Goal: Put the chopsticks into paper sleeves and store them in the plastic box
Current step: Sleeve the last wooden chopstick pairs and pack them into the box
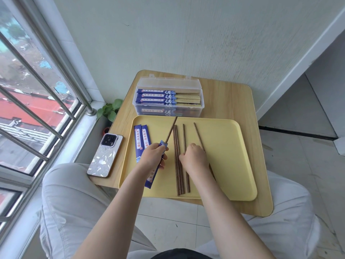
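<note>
My left hand (153, 156) grips a blue paper sleeve (153, 177) with one brown chopstick (171, 128) sticking out of its top end, over the yellow tray (227, 161). My right hand (194, 157) is closed on a loose chopstick (198, 134) that lies slanted on the tray. Three more loose chopsticks (178, 163) lie lengthwise between my hands. Two empty blue sleeves (141, 138) rest at the tray's left edge. Behind the tray, the clear plastic box (169, 110) stands open and holds several sleeved chopsticks (158, 98).
A phone (105, 156) lies on the small wooden table (240, 101) left of the tray. A green plant (110, 109) stands by the window sill at the table's left. A wall rises right behind the box. My knees flank the table.
</note>
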